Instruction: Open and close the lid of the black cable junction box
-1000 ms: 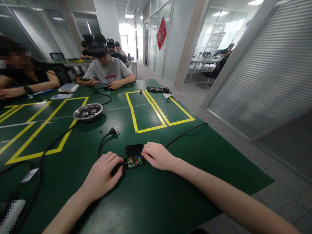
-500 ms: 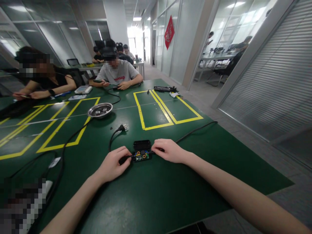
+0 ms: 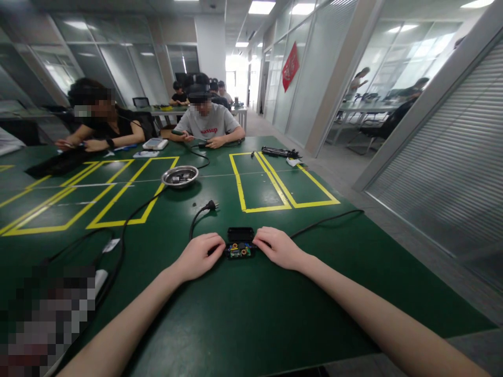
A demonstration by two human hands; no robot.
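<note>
A small black adapter box [image 3: 239, 251] lies opened on the green table [image 3: 251, 314], its circuit board with orange and green parts showing. Its black lid [image 3: 240, 233] sits just behind it. My left hand [image 3: 202, 255] is curled on the cable at the box's left end. My right hand [image 3: 278, 247] is closed on the cable at the right end. A black cord with a plug [image 3: 211, 205] loops away behind my left hand. Another cord [image 3: 330, 218] runs off to the right.
A metal bowl [image 3: 179, 176] with small parts stands further back. Yellow tape rectangles [image 3: 275, 183] mark the table. Black tools [image 3: 280, 152] lie at the far right. Two people sit across the table working. More cables trail at the left [image 3: 118, 246]. The table's right edge is near.
The camera has tilted up and shifted, so the scene sits more to the right. Both hands have drawn closer in against the ends of the box.
</note>
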